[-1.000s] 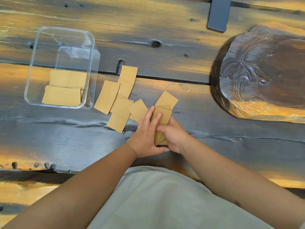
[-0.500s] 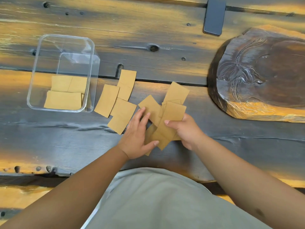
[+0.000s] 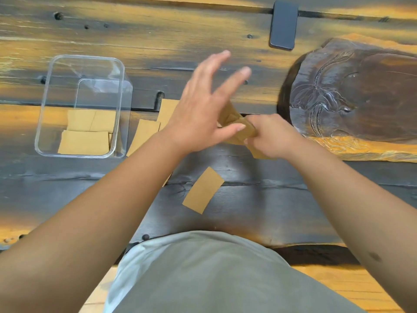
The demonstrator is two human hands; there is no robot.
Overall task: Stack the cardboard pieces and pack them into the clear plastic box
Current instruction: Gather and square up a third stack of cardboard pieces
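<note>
My right hand (image 3: 269, 137) grips a small stack of tan cardboard pieces (image 3: 241, 128), held above the table. My left hand (image 3: 203, 109) is raised just left of the stack, fingers spread, its thumb touching the stack's near edge. One loose cardboard piece (image 3: 203, 190) lies on the dark wood near me. Other loose pieces (image 3: 145, 137) lie to the right of the clear plastic box (image 3: 42, 114), partly hidden by my left arm. Inside the box lie a few flat cardboard pieces (image 3: 84, 142).
A dark phone (image 3: 283, 25) lies at the far edge of the wooden table. A large carved wooden slab (image 3: 361, 96) sits on the right, close to my right hand. My grey shirt fills the bottom of the view.
Both hands lifted with the stack, away from the table. My left hand opened and spread its fingers. One piece now lies alone on the table near me.
</note>
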